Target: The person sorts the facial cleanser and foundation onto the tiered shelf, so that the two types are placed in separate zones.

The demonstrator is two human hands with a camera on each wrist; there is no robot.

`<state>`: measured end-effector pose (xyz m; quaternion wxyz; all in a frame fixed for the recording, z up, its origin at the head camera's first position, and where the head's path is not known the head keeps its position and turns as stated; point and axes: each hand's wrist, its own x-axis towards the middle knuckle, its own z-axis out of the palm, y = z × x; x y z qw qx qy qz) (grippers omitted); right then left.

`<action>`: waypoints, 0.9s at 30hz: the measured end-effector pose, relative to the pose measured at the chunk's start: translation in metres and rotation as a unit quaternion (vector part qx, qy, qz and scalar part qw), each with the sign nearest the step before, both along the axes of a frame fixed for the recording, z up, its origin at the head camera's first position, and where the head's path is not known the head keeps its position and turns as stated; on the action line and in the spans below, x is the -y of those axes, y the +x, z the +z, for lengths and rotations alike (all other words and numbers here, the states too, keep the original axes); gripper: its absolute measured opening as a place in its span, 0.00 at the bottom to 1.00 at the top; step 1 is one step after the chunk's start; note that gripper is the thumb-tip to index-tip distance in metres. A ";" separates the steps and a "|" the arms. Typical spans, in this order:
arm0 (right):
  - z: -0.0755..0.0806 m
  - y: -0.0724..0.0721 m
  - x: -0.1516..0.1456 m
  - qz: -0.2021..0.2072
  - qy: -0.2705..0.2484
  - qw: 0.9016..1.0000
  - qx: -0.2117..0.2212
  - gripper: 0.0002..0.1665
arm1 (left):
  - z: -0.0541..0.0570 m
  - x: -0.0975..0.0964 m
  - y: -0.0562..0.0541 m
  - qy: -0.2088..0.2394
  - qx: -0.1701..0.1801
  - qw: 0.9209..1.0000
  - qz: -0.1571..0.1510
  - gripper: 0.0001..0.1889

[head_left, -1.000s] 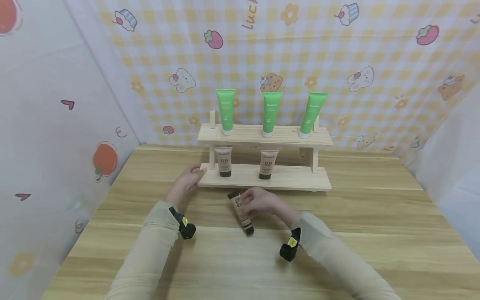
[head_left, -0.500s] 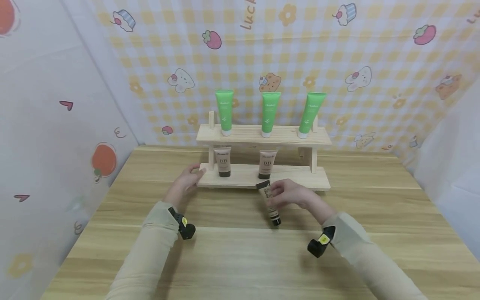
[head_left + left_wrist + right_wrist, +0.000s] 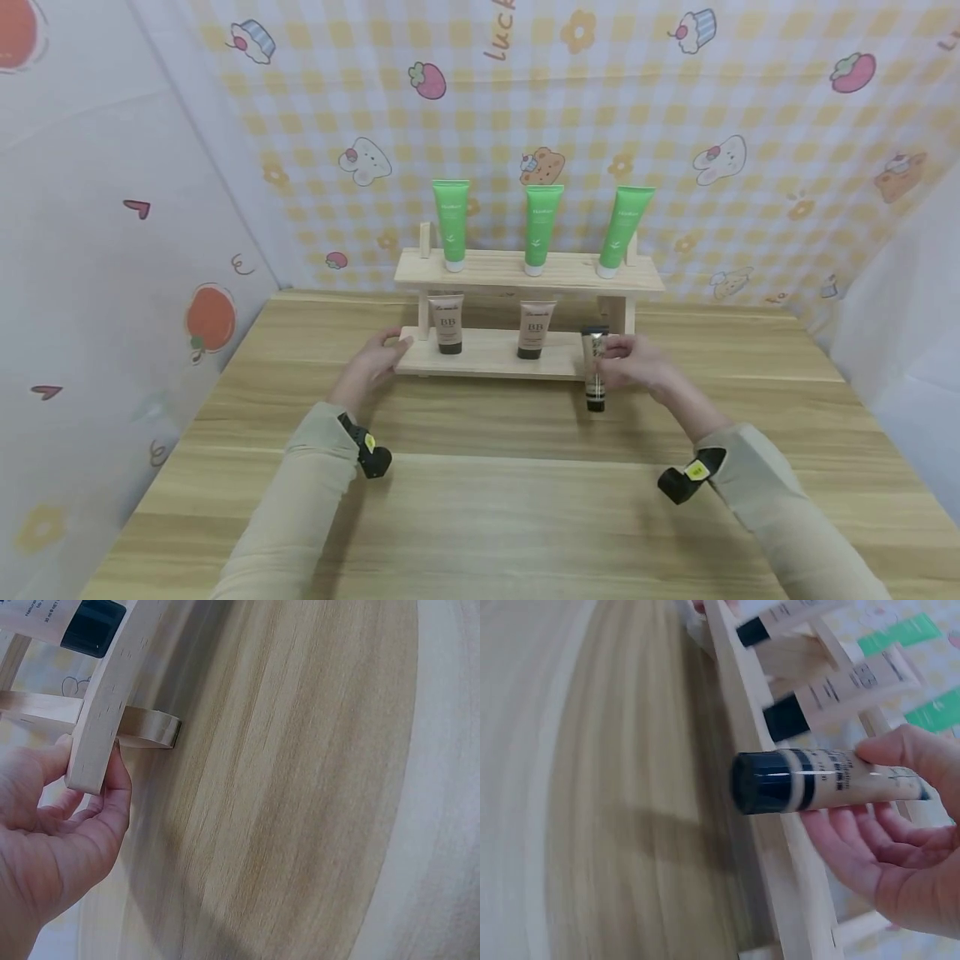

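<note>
My right hand [image 3: 633, 362] pinches a beige cosmetic tube [image 3: 595, 371] with black ends between thumb and fingers. It is upright, black cap down, just in front of the lower shelf's right end. The right wrist view shows the cap [image 3: 761, 783] sticking out past the shelf's front edge. My left hand [image 3: 377, 356] grips the left end of the lower shelf [image 3: 487, 363], thumb on top and fingers beneath, as the left wrist view [image 3: 64, 825] shows. Two pinkish BB cream tubes, one at left [image 3: 449, 325] and one in the middle [image 3: 535, 329], stand on that shelf.
Three green tubes, left [image 3: 452, 223], middle [image 3: 541, 227] and a leaning right one [image 3: 625, 229], stand caps down on the upper shelf [image 3: 487, 270]. The two-tier wooden rack sits at the back of the wooden table [image 3: 750, 400], before a checked cloth backdrop [image 3: 495, 125].
My right hand has carried the beige tube rightward and up from the table's middle to the lower shelf's right end, turning it from slanted to upright. The left hand has stayed in place.
</note>
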<state>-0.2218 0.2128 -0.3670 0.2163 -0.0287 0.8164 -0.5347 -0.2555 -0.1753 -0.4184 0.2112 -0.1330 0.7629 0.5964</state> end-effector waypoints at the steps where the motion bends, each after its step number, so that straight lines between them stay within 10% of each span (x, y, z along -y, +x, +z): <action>1: 0.001 -0.001 -0.003 -0.015 -0.006 1.000 -0.013 0.35 | 0.000 0.000 0.000 -0.004 0.000 1.000 0.000 0.32; 14: -0.006 -0.012 -0.020 -0.122 -0.018 0.966 -0.228 0.26 | 0.003 -0.004 0.000 -0.012 -0.007 1.000 -0.002 0.31; 27: -0.029 -0.015 -0.017 -0.106 -0.057 0.964 -0.237 0.24 | 0.000 -0.003 0.008 -0.103 -0.054 0.993 0.003 0.31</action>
